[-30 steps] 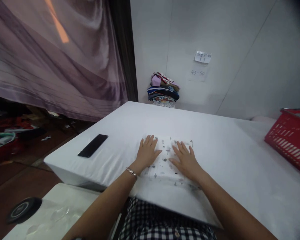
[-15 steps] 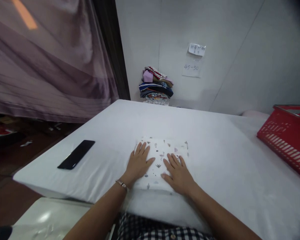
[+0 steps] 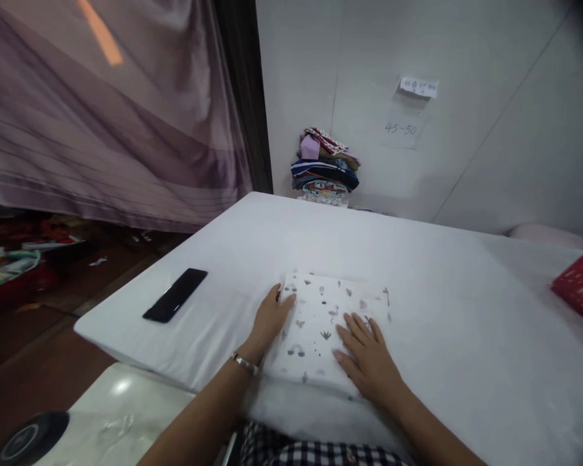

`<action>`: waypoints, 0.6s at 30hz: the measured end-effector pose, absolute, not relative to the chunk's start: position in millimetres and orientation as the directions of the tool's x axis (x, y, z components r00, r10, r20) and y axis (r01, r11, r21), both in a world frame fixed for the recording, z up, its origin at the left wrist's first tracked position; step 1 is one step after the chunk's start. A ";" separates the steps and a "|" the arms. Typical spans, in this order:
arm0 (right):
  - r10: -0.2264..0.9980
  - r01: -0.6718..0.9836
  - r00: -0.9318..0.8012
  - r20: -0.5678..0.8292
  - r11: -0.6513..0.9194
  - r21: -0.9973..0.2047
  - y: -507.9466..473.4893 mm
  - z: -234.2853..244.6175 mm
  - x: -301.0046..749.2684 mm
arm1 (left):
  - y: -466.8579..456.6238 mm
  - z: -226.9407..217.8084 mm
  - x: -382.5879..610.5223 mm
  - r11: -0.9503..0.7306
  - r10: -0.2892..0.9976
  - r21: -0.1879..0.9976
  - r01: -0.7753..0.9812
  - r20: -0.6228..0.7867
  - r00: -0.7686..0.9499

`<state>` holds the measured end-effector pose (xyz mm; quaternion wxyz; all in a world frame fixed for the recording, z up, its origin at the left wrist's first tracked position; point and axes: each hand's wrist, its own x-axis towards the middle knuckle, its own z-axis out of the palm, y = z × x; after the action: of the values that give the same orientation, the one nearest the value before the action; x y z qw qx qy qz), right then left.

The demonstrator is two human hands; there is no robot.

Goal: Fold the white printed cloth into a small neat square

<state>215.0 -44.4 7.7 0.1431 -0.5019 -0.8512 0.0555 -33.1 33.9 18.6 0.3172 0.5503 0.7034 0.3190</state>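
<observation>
One left hand (image 3: 268,321) curled at edge of printed cloth (image 3: 315,317), grip unclear | right hand (image 3: 370,360) spread flat atop | hands apart

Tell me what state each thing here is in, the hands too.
Printed white cloth: lying flat
Left hand: at the cloth's left edge; grip unclear
Right hand: open, palm down on the cloth
Black phone: flat, face dark
Clothes: stacked
Curtain: hanging
Red basket: upright, partly out of view

The right hand (image 3: 369,357) lies on the printed cloth (image 3: 315,317) (the left hand (image 3: 269,321) is at its left edge).
</observation>
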 end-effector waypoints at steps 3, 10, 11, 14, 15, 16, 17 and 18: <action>0.854 0.828 -0.399 0.332 0.492 -0.269 -44.8 7.8 224.8 | 39.5 26.2 -38.5 0.240 0.966 0.787 0.569 -0.139 -0.216; 0.968 0.848 -0.036 0.248 0.161 -0.506 -38.7 -3.3 254.7 | 42.2 35.2 -35.8 0.171 0.985 0.732 0.659 -0.101 -0.142; 0.976 0.824 -0.005 0.216 0.127 -0.552 -38.2 -7.1 256.5 | 42.1 36.6 -33.8 0.128 0.990 0.724 0.677 -0.047 -0.135; 0.983 0.765 0.048 0.178 0.078 -0.639 -38.7 -15.5 257.9 | 41.9 42.6 -27.1 -0.063 0.975 0.728 0.683 0.190 -0.114; 0.982 0.753 0.057 0.180 0.076 -0.654 -39.3 -16.8 257.6 | 42.4 44.8 -25.2 -0.121 0.966 0.744 0.657 0.240 -0.093; 0.981 0.743 0.063 0.182 0.075 -0.665 -40.0 -17.4 257.2 | 43.3 46.5 -23.7 -0.162 0.962 0.764 0.625 0.263 -0.072; 0.980 0.735 0.068 0.185 0.076 -0.673 -40.8 -17.6 256.9 | 44.9 47.6 -22.6 -0.174 0.964 0.783 0.598 0.259 -0.058; 0.979 0.730 0.073 0.189 0.076 -0.679 -41.4 -17.6 256.6 | 47.1 47.8 -22.0 -0.154 0.971 0.795 0.587 0.231 -0.058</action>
<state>256.6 -41.4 -17.6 0.3317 -0.6531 -0.6543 0.1878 -22.0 47.1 47.8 0.2380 0.6437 0.6054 0.4032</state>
